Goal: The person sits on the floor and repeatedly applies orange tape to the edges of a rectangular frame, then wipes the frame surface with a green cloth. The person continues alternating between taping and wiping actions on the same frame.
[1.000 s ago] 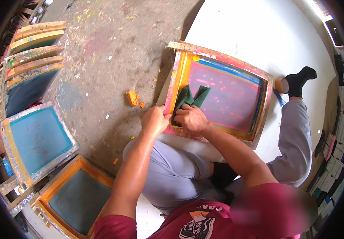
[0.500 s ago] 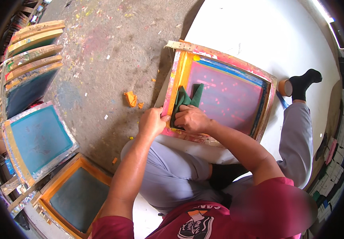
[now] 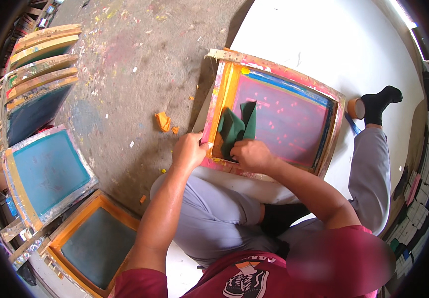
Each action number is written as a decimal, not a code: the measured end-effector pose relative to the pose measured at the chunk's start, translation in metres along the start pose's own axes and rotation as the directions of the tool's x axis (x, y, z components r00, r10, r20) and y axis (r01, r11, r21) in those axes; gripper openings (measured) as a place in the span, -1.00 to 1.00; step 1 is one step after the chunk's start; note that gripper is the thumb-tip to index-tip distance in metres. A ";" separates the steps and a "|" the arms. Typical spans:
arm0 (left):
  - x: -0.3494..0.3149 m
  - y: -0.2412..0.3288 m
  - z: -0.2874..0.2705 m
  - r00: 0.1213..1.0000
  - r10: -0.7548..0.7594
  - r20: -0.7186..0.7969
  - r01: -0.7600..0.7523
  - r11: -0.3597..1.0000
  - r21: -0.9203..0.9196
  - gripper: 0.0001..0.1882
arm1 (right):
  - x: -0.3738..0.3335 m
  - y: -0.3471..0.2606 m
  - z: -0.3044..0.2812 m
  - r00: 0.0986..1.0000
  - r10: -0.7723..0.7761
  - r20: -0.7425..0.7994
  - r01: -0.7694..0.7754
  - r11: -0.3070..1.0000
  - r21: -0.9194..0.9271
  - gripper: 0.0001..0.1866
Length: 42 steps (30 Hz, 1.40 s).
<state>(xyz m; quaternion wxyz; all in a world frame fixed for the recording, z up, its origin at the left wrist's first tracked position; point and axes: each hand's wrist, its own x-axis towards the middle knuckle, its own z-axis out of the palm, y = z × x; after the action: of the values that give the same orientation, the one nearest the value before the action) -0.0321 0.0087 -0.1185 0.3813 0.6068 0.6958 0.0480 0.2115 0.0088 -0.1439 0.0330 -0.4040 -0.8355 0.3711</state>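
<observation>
Before me lies a screen-printing frame [image 3: 214, 114], its wooden sides stained pink, orange and blue around a purplish mesh [image 3: 289, 119] with small pink marks. My left hand [image 3: 189, 150] is closed on the frame's left side near its lower corner, thumb over the rim. Inside that same corner, my right hand [image 3: 250, 155] pinches a dark green cloth [image 3: 236, 126], bunched up with two points sticking upward. The cloth rests against the mesh and the orange-stained strip along the left. My right fingertips are partly hidden by the hand itself.
White sheeting [image 3: 318, 35] lies under the frame. A small round brown container [image 3: 356, 109] stands by my right foot. Leftward, more screens lean in a rack [image 3: 40, 64], with a blue screen [image 3: 50, 169] and an orange-framed one [image 3: 100, 243] nearer. An orange scrap [image 3: 162, 121] lies on the paint-spotted floor.
My right hand has moved slightly right and down with the green cloth, whose points have shifted rightward over the mesh. My left hand keeps its hold on the frame.
</observation>
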 end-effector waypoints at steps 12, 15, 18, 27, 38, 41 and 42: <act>0.002 0.004 -0.004 0.999 -0.016 0.039 0.017 0.999 -0.027 -0.70 | 0.036 -0.008 0.017 0.968 0.066 0.242 -0.110 0.979 0.173 -0.76; 0.004 -0.006 0.004 1.000 0.025 0.013 -0.025 0.999 -0.028 -0.71 | 0.042 -0.024 0.013 0.964 0.123 0.234 -0.157 0.979 0.133 -0.78; 0.006 -0.001 0.000 0.999 0.000 0.038 0.000 1.000 0.001 -0.71 | 0.041 -0.034 0.028 0.982 0.157 0.109 -0.173 0.973 0.152 -0.80; 0.006 -0.015 0.007 1.000 0.011 0.020 -0.010 1.000 -0.021 -0.66 | -0.030 0.024 -0.006 0.997 0.017 -0.071 -0.008 0.992 0.123 -0.81; 0.004 0.002 -0.004 0.995 -0.064 0.080 0.066 0.998 -0.024 -0.65 | 0.038 0.007 0.016 0.912 -0.406 -0.067 0.383 0.897 -0.220 -0.76; 0.005 -0.004 0.000 0.993 -0.074 0.088 0.077 0.996 -0.034 -0.66 | 0.025 0.014 0.009 0.903 -0.428 0.029 0.424 0.880 -0.213 -0.77; 0.005 -0.004 0.001 0.995 -0.070 0.068 0.072 0.997 -0.034 -0.67 | 0.018 0.021 0.005 0.900 -0.429 0.075 0.434 0.872 -0.225 -0.77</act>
<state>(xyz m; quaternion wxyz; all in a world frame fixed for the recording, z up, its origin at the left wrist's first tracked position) -0.0349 0.0114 -0.1234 0.4171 0.5758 0.7027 0.0268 0.2111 0.0270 -0.1650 0.0572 -0.2043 -0.9428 0.2571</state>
